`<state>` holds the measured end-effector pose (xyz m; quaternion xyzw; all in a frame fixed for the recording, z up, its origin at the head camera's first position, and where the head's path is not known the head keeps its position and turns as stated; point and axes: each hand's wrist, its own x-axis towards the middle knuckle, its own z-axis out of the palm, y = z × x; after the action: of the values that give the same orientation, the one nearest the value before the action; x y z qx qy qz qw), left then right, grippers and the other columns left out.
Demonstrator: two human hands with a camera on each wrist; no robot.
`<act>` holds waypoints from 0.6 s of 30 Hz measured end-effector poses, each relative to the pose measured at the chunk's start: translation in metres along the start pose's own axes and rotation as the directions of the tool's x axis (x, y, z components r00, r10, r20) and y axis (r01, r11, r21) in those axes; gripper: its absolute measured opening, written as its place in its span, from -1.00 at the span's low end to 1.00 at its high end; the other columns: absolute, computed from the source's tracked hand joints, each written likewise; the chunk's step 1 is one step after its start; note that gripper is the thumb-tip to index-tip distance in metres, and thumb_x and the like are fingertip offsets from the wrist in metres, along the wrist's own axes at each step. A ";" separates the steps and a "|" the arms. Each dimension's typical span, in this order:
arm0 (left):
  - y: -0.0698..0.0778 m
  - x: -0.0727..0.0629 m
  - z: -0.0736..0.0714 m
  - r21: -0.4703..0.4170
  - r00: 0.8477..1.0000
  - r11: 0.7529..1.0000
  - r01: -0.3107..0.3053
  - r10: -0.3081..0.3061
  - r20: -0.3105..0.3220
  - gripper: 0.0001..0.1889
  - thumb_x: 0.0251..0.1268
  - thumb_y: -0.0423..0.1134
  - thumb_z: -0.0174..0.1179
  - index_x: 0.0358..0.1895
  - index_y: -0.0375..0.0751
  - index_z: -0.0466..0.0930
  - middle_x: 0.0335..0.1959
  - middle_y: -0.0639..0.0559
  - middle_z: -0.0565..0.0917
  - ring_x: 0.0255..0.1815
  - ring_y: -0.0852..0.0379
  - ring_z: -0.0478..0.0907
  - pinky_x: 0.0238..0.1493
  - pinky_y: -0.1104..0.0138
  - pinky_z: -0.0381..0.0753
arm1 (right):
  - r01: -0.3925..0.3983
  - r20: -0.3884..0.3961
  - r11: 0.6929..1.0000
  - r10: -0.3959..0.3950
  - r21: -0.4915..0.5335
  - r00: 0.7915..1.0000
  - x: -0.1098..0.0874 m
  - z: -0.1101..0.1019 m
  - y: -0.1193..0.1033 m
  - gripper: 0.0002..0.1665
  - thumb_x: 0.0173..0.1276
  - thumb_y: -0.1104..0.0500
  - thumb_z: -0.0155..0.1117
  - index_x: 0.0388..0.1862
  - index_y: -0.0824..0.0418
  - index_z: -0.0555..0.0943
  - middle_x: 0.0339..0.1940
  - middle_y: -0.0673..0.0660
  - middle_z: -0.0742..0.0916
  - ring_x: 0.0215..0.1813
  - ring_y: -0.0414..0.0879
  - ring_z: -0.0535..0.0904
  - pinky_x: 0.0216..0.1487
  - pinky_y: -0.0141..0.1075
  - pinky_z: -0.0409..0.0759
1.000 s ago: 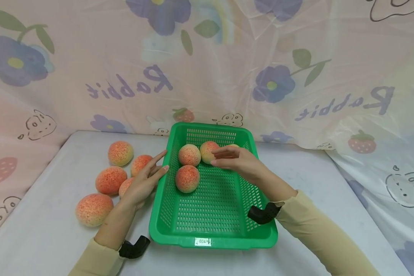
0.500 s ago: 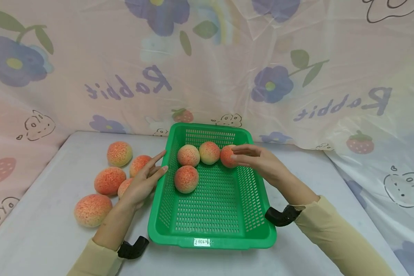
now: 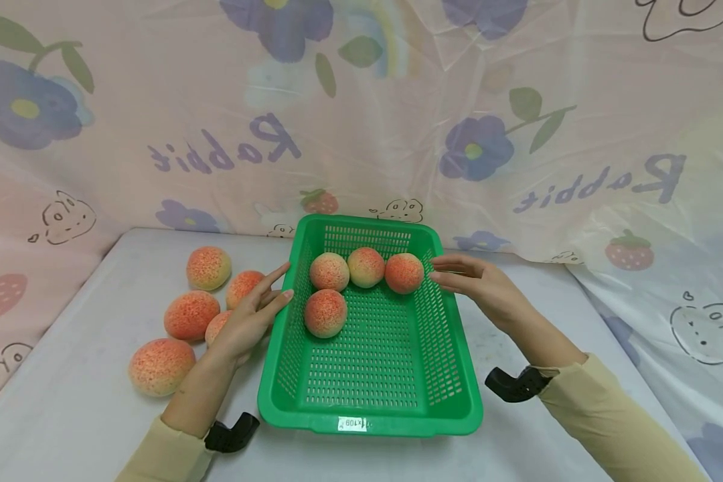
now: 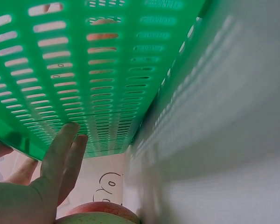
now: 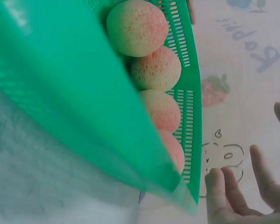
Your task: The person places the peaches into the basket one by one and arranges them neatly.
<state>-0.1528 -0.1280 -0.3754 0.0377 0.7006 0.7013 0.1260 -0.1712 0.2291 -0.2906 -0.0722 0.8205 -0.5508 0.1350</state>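
Observation:
A green perforated plastic basket point(image 3: 370, 365) stands at the middle of the table. Inside it lie several peaches: a red-orange peach point(image 3: 404, 273) by the far right corner, a peach point(image 3: 366, 268) beside that, and others along the left side. My left hand point(image 3: 244, 331) touches the basket's left rim; in the left wrist view its fingers point(image 4: 60, 151) lie against the outer wall. At the right rim, my right hand point(image 3: 485, 288) has its fingers apart and holds nothing. The right wrist view shows those fingers point(image 5: 266, 182) beyond the basket's edge.
Several more peaches lie on the table left of the basket, among them a peach point(image 3: 209, 268) at the back and a larger peach point(image 3: 161, 367) at the front. One is partly hidden by my left hand. A patterned curtain point(image 3: 367, 134) hangs behind the white table point(image 3: 542, 428).
My right hand has moved right, from above the basket's far part to its right rim, uncovering the red-orange peach in the far right corner. My left hand has stayed in place.

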 end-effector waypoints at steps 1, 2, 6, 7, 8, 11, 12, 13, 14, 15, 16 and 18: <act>0.000 0.000 0.000 0.000 1.000 1.000 0.001 -0.001 0.000 -0.38 0.51 -0.09 -0.03 0.53 0.21 -0.04 0.26 -0.36 0.39 -0.16 0.09 0.64 -0.19 0.32 0.65 | 0.002 -0.006 1.000 -0.002 -0.006 1.000 -0.001 -0.001 0.001 -0.31 0.37 0.07 0.25 0.35 0.39 0.32 0.34 0.36 0.41 0.26 -0.01 0.41 0.39 0.00 0.29; 0.000 0.000 0.000 -0.001 1.000 1.000 0.003 -0.003 -0.001 -0.38 0.51 -0.09 -0.03 0.53 0.21 -0.04 0.26 -0.36 0.39 -0.16 0.09 0.64 -0.19 0.32 0.65 | 0.002 -0.015 1.000 -0.003 -0.012 1.000 -0.001 -0.003 0.003 -0.31 0.37 0.06 0.25 0.34 0.39 0.33 0.33 0.35 0.42 0.23 -0.07 0.43 0.39 0.00 0.28; 0.001 0.000 0.000 -0.002 1.000 1.000 0.010 -0.010 -0.004 -0.38 0.51 -0.09 -0.03 0.53 0.21 -0.04 0.25 -0.35 0.39 -0.16 0.09 0.64 -0.19 0.32 0.66 | 0.004 -0.044 1.000 -0.006 -0.028 0.999 -0.003 -0.008 0.009 -0.32 0.37 0.04 0.25 0.34 0.37 0.34 0.32 0.32 0.45 0.22 -0.12 0.43 0.41 0.03 0.22; 0.001 0.000 0.000 -0.003 1.000 1.000 0.011 -0.011 -0.004 -0.38 0.51 -0.10 -0.03 0.53 0.21 -0.05 0.25 -0.35 0.39 -0.16 0.09 0.63 -0.19 0.32 0.66 | 0.006 -0.049 0.999 -0.008 -0.035 0.999 -0.004 -0.009 0.010 -0.32 0.37 0.04 0.25 0.34 0.36 0.34 0.32 0.31 0.45 0.25 -0.08 0.42 0.41 0.04 0.21; 0.001 0.000 0.001 -0.005 1.000 1.000 0.012 -0.012 -0.004 -0.38 0.51 -0.10 -0.03 0.53 0.21 -0.05 0.25 -0.35 0.39 -0.16 0.09 0.63 -0.19 0.31 0.66 | 0.007 -0.053 0.999 -0.009 -0.041 0.999 -0.005 -0.010 0.012 -0.32 0.37 0.03 0.25 0.35 0.35 0.34 0.32 0.30 0.45 0.28 -0.03 0.40 0.41 0.05 0.20; 0.001 0.000 0.001 -0.007 1.000 1.000 0.013 -0.013 -0.004 -0.38 0.51 -0.10 -0.04 0.54 0.22 -0.05 0.25 -0.35 0.39 -0.15 0.09 0.64 -0.18 0.30 0.66 | 0.013 -0.054 0.998 -0.016 -0.056 0.998 -0.006 -0.011 0.014 -0.30 0.37 0.03 0.25 0.37 0.32 0.32 0.35 0.28 0.43 0.37 0.12 0.32 0.41 0.10 0.18; 0.001 0.000 0.001 -0.006 1.000 1.000 0.013 -0.013 -0.004 -0.38 0.51 -0.09 -0.04 0.53 0.22 -0.05 0.25 -0.35 0.39 -0.15 0.09 0.64 -0.18 0.29 0.66 | 0.014 -0.055 0.998 -0.017 -0.056 0.998 -0.006 -0.012 0.014 -0.30 0.37 0.03 0.25 0.38 0.31 0.31 0.36 0.28 0.42 0.38 0.15 0.30 0.41 0.13 0.17; 0.001 0.000 0.001 -0.005 1.000 1.000 0.013 -0.013 -0.005 -0.38 0.51 -0.09 -0.03 0.53 0.22 -0.05 0.26 -0.35 0.40 -0.15 0.08 0.64 -0.18 0.29 0.66 | 0.014 -0.057 0.998 -0.017 -0.057 0.998 -0.006 -0.012 0.015 -0.29 0.37 0.03 0.25 0.38 0.31 0.31 0.37 0.29 0.41 0.40 0.17 0.28 0.41 0.14 0.16; 0.001 0.000 0.001 -0.003 1.000 1.000 0.013 -0.013 -0.006 -0.38 0.51 -0.09 -0.03 0.53 0.22 -0.04 0.26 -0.35 0.40 -0.15 0.08 0.64 -0.17 0.29 0.66 | 0.011 -0.059 0.998 -0.014 -0.058 0.998 -0.006 -0.012 0.015 -0.29 0.37 0.03 0.25 0.39 0.31 0.30 0.39 0.29 0.40 0.41 0.18 0.27 0.41 0.15 0.16; 0.001 0.000 0.001 -0.001 1.000 1.000 0.012 -0.012 -0.007 -0.38 0.51 -0.08 -0.03 0.53 0.22 -0.04 0.26 -0.35 0.39 -0.15 0.08 0.64 -0.18 0.29 0.66 | 0.008 -0.062 0.998 -0.012 -0.058 0.998 -0.005 -0.013 0.016 -0.28 0.37 0.03 0.25 0.39 0.30 0.30 0.40 0.29 0.39 0.41 0.18 0.26 0.41 0.16 0.15; 0.001 0.000 0.001 -0.001 1.000 1.000 0.011 -0.011 -0.008 -0.38 0.51 -0.08 -0.03 0.53 0.23 -0.04 0.26 -0.35 0.40 -0.16 0.08 0.64 -0.18 0.30 0.66 | 0.005 -0.066 0.998 -0.009 -0.060 0.998 -0.005 -0.013 0.017 -0.28 0.37 0.02 0.25 0.40 0.30 0.29 0.40 0.29 0.38 0.41 0.18 0.26 0.41 0.17 0.15; 0.001 0.000 0.001 -0.001 1.000 1.000 0.010 -0.010 -0.007 -0.38 0.51 -0.08 -0.03 0.53 0.23 -0.04 0.26 -0.35 0.40 -0.17 0.09 0.64 -0.19 0.31 0.66 | 0.003 -0.077 0.998 -0.007 -0.060 0.997 -0.004 -0.013 0.020 -0.28 0.36 0.02 0.26 0.39 0.30 0.30 0.41 0.29 0.38 0.42 0.18 0.26 0.40 0.17 0.17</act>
<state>-0.1531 -0.1271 -0.3749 0.0315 0.7008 0.7013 0.1271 -0.1708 0.2495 -0.3043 -0.0570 0.8411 -0.5285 0.0997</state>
